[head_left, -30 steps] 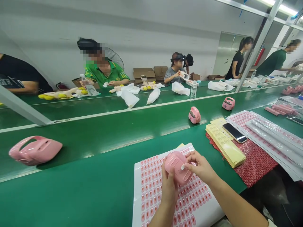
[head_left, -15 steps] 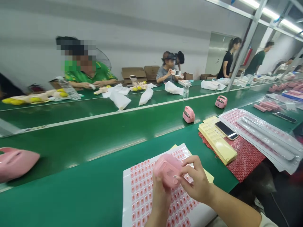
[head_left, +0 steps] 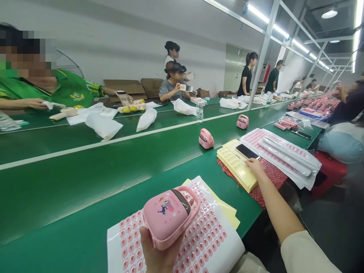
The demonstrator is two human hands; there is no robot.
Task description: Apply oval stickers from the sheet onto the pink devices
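My left hand (head_left: 162, 252) is closed around a pink plastic case with a carry handle (head_left: 166, 216). A dark window runs below its handle, and a small cartoon print faces up. Under it lies a white sheet of pink oval stickers (head_left: 212, 231), with yellow paper (head_left: 227, 208) partly beneath. My right hand (head_left: 255, 167) reaches out to a stack of yellow sticker sheets (head_left: 237, 167), just below a phone (head_left: 247, 152). Its fingers are drawn together at the sheets; whatever is between the fingertips is too small to make out.
Two more pink cases (head_left: 206, 139) stand by the green belt (head_left: 136, 149). Red bubble wrap (head_left: 271, 178) lies under the yellow stack, beside plastic-covered sticker sheets (head_left: 284, 155). Across the belt, people work among white bags (head_left: 104, 125) and a water bottle (head_left: 200, 110).
My right hand has left the pink case and moved right to the yellow sheets. My left hand has turned the case print side up. The view has swung right.
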